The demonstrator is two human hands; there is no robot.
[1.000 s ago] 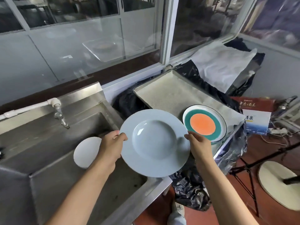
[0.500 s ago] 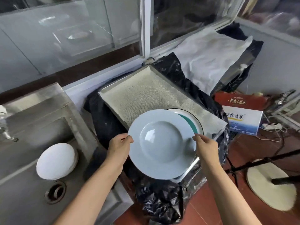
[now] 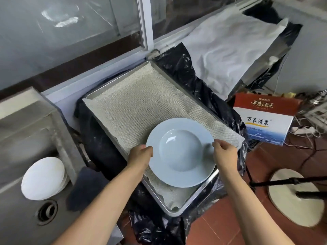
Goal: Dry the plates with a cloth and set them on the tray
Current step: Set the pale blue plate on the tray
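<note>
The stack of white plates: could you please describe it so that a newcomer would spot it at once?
Start at the steel sink on the left. The stack of white plates sits in its basin, just above the drain. It is plain white and untouched, unlike the pale blue plate held over the tray.

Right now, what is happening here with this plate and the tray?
A person holds a pale blue plate by its rim with both hands, the left hand and the right hand on opposite sides. The plate is over the near end of a metal tray lined with a mat. White plates are stacked in the sink at the left.
</note>
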